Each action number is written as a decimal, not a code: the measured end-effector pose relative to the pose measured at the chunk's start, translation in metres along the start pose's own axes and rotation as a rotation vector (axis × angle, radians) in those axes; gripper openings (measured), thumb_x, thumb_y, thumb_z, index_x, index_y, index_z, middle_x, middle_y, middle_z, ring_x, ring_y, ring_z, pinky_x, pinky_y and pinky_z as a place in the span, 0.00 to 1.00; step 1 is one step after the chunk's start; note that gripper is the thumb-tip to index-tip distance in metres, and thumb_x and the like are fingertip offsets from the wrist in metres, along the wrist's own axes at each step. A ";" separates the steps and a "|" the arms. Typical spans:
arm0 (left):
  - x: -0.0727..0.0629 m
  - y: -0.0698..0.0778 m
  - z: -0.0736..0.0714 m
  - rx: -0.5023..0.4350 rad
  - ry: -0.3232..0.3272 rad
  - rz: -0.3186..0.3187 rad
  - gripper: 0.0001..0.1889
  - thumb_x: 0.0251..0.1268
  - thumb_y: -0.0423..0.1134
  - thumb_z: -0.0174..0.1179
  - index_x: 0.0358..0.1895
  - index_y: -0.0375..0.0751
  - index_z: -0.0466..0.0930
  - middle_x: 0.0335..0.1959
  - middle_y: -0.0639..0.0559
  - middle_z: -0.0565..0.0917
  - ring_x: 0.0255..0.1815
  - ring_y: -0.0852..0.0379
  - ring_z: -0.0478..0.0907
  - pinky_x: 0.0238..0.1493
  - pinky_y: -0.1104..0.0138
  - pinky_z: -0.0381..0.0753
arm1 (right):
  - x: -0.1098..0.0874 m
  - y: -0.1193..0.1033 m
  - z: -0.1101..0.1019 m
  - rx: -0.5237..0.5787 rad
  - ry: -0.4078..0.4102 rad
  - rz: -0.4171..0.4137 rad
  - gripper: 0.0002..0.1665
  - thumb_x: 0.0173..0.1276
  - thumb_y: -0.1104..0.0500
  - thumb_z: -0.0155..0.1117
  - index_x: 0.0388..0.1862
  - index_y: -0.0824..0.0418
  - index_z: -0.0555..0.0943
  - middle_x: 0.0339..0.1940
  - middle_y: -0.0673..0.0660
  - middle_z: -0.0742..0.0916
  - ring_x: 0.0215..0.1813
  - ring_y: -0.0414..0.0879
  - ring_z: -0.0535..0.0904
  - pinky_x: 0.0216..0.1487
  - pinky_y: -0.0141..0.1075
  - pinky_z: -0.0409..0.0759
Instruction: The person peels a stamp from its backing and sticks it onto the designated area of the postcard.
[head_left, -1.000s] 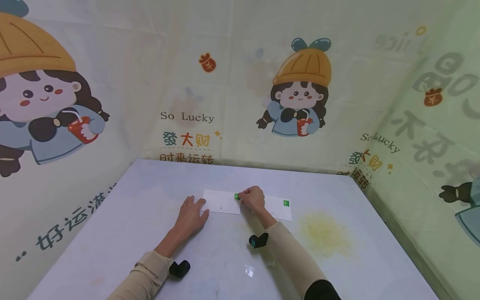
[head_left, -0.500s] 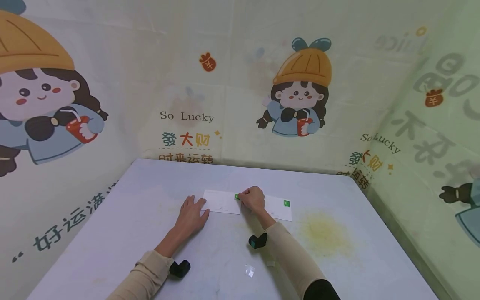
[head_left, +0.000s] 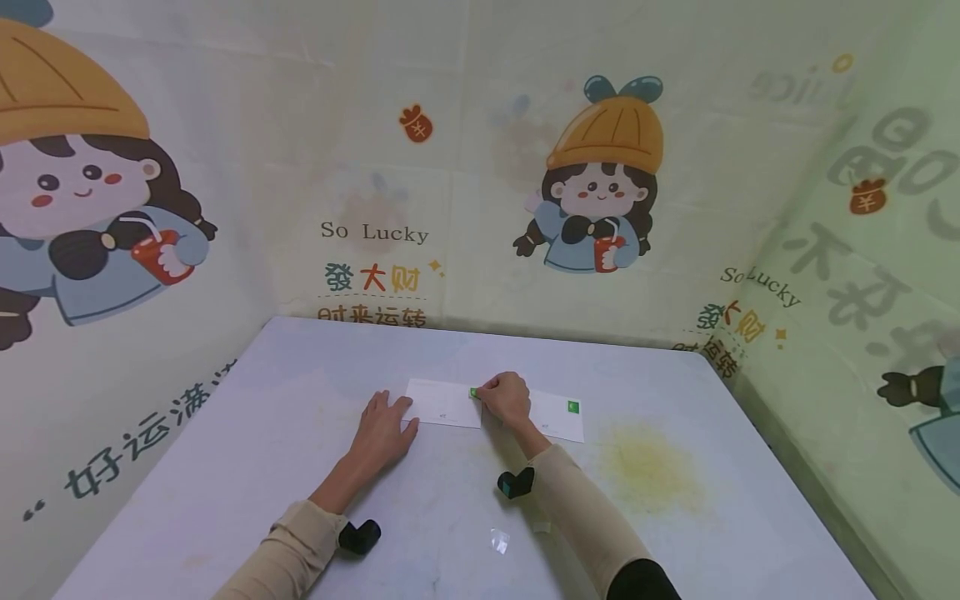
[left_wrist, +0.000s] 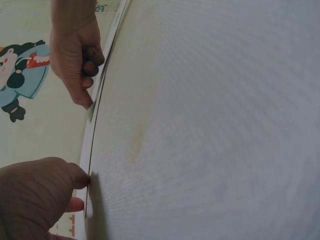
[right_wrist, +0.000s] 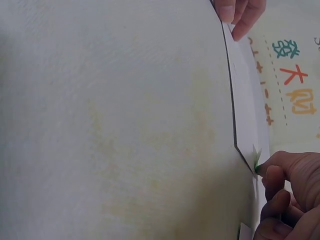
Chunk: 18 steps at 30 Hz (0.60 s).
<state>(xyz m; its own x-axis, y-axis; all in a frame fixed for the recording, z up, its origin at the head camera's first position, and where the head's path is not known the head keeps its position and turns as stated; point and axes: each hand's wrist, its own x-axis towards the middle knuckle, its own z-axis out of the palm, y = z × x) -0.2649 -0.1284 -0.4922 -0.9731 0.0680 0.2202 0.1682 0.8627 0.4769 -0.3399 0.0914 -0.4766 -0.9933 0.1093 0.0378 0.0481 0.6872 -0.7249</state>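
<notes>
Two white envelopes lie side by side toward the back of the table. My left hand (head_left: 381, 432) rests with spread fingers on the left edge of the left envelope (head_left: 441, 404). At that envelope's upper right corner, thumb and forefinger of my right hand (head_left: 507, 397) pinch a small green stamp (head_left: 473, 393). In the right wrist view, one end of the stamp (right_wrist: 257, 168) stands up from the paper at the fingertips, and the other fingers curl inward. Partly behind the right wrist lies the right envelope (head_left: 553, 420), with its own green stamp (head_left: 573, 407).
A small clear piece of plastic (head_left: 499, 541) lies on the white table (head_left: 247, 467) near its front. Yellow staining (head_left: 651, 467) marks the tabletop to the right. A printed cloth (head_left: 480, 192) hangs behind the table and along its sides.
Both hands and the envelopes stay nearly in place. Slightly less of the pinched green stamp shows beside my right fingertips than a second ago.
</notes>
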 end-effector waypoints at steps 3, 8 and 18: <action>0.000 0.000 0.000 0.000 0.000 0.000 0.22 0.69 0.39 0.64 0.61 0.28 0.79 0.66 0.21 0.72 0.73 0.23 0.62 0.72 0.37 0.62 | -0.002 -0.001 -0.002 0.020 0.008 -0.003 0.09 0.66 0.57 0.72 0.30 0.62 0.88 0.21 0.53 0.84 0.26 0.45 0.77 0.25 0.33 0.70; 0.000 -0.001 0.000 -0.005 0.001 0.002 0.22 0.69 0.39 0.64 0.61 0.28 0.79 0.66 0.20 0.72 0.73 0.23 0.62 0.72 0.37 0.62 | -0.004 -0.003 -0.006 0.100 0.019 -0.010 0.11 0.70 0.56 0.68 0.35 0.64 0.87 0.22 0.54 0.84 0.25 0.45 0.75 0.23 0.32 0.69; 0.001 -0.003 0.000 0.000 0.008 0.008 0.22 0.69 0.39 0.63 0.61 0.27 0.79 0.65 0.20 0.72 0.73 0.23 0.62 0.72 0.37 0.62 | -0.010 0.001 -0.011 0.033 0.006 -0.249 0.10 0.69 0.60 0.67 0.43 0.67 0.85 0.33 0.57 0.87 0.34 0.47 0.79 0.35 0.37 0.78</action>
<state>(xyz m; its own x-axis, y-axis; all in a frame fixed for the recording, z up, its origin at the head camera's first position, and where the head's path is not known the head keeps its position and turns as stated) -0.2666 -0.1305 -0.4938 -0.9705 0.0709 0.2305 0.1758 0.8624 0.4748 -0.3285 0.0990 -0.4706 -0.9734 -0.0559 0.2221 -0.2016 0.6694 -0.7150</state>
